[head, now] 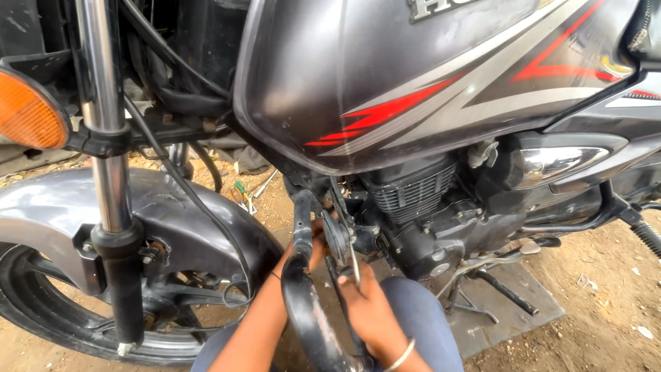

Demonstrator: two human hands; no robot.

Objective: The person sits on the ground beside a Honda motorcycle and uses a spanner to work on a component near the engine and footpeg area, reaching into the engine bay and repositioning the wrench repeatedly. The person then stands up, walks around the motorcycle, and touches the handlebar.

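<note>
Far left: orange indicator lamp, chrome fork tube, grey front mudguard. Left hand behind black curved crash guard, reaching to engine front — fingers hidden, closure not determinable. Right hand just right of guard, fingers wrapped closed around slim metal tool. Tool long axis near vertical, tip up toward engine under grey fuel tank — right hand nearer. Right: side stand, dirt ground.
</note>
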